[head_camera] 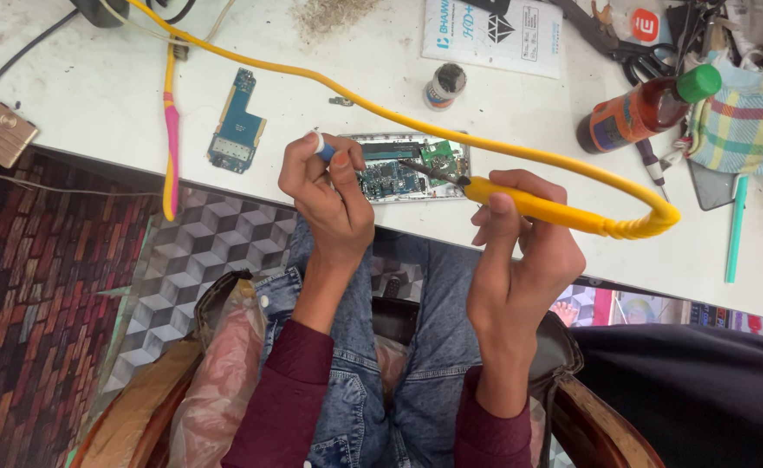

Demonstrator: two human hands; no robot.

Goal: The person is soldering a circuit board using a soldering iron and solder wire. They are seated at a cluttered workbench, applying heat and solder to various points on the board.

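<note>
My right hand (524,251) grips a yellow soldering iron (529,204); its dark tip rests on the circuit board of an opened phone (403,169) lying at the near edge of the white table (95,87). My left hand (325,195) pinches a small blue-and-white tool (321,147) just left of the phone. The iron's yellow cable (355,95) loops right and runs back across the table to the far left.
A loose blue circuit board (238,126) lies left of the phone. A small round tin (444,85), a white printed box (494,35), an orange bottle with a green cap (650,104), scissors (633,52), a checked cloth (745,121) and a pink-yellow tool (172,130) lie around.
</note>
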